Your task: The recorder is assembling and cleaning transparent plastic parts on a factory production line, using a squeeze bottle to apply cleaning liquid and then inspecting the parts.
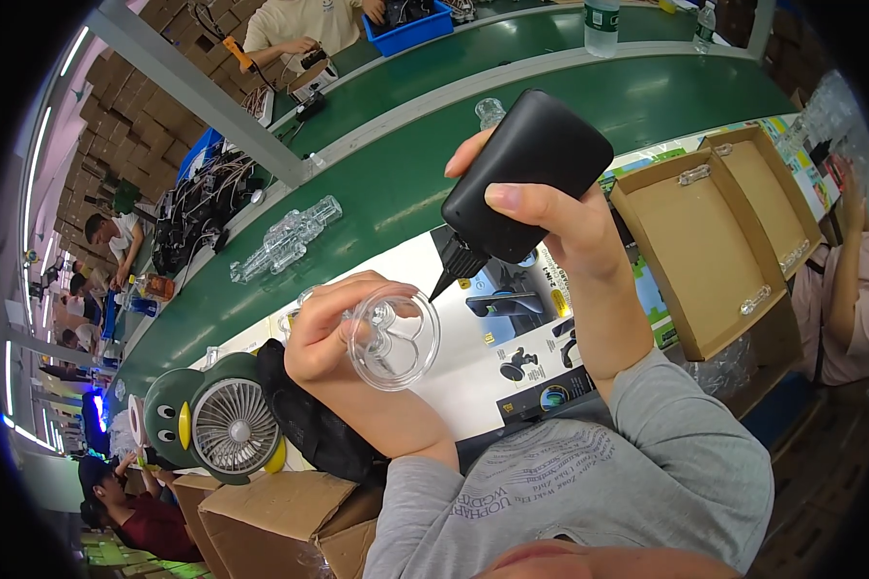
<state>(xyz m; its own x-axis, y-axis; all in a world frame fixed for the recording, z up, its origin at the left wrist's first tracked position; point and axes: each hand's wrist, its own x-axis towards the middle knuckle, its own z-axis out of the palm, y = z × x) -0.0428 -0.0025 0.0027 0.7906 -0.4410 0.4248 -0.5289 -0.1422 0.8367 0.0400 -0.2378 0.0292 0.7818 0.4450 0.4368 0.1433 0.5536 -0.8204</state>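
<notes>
Step in hand, as judged: applying something from the bottle (541, 154) to the rim of the clear cup (396, 343). Right hand (587, 230) grips the black bottle, fingers wrapped around it, thumb along the near side; bottle tilted, nozzle (462, 259) pointing down and to the left. Left hand (323, 333) has its fingers closed on the cup from the left, round open face turned toward the wearer. Cup is held up over the white printed sheet (454, 391), clear of the surface (386, 207).

Nozzle tip lies at the cup's upper right rim; contact cannot be told. No liquid discernible.

Next move, as judged, calls for a steady cup, the tip lined up with the rim, and a light, controlled squeeze. Risk: excess running down the clear wall, or the tip slipping off the edge.

Nearby: clear part (290, 236) lying on the surface, beyond the left hand.
</notes>
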